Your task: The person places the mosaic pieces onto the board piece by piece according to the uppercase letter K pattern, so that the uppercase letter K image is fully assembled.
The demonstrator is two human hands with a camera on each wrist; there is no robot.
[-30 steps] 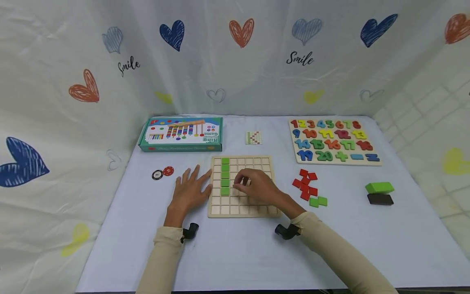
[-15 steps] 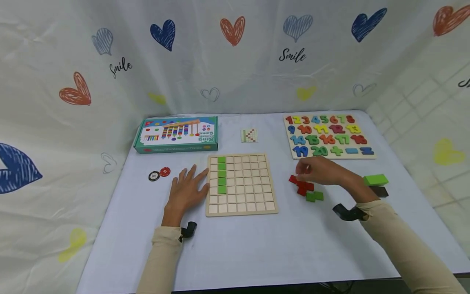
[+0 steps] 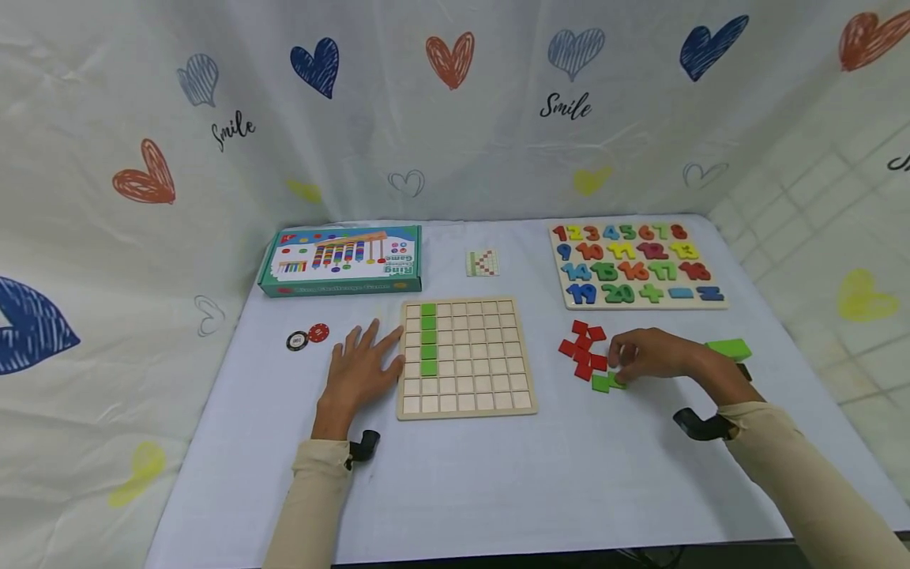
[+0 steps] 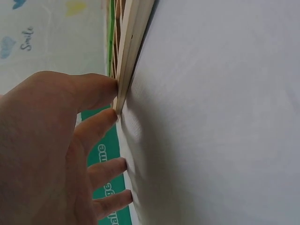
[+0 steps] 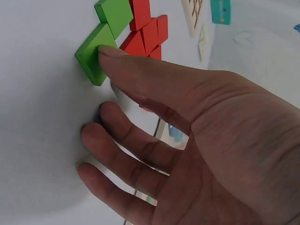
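Right hand (image 3: 650, 357) toward the desk's (image 3: 498, 474) right edge, fingers (image 5: 110, 52) relaxed and nearly straight, one fingertip pressing a green tile (image 5: 93, 55) lying flat beside a second green tile (image 5: 115, 14) and a cluster of red tiles (image 3: 586, 352). Left hand (image 3: 359, 367) flat on the desk, fingers (image 4: 101, 122) spread and released, tips touching the left rim of the wooden grid board (image 3: 465, 407), mid-desk.
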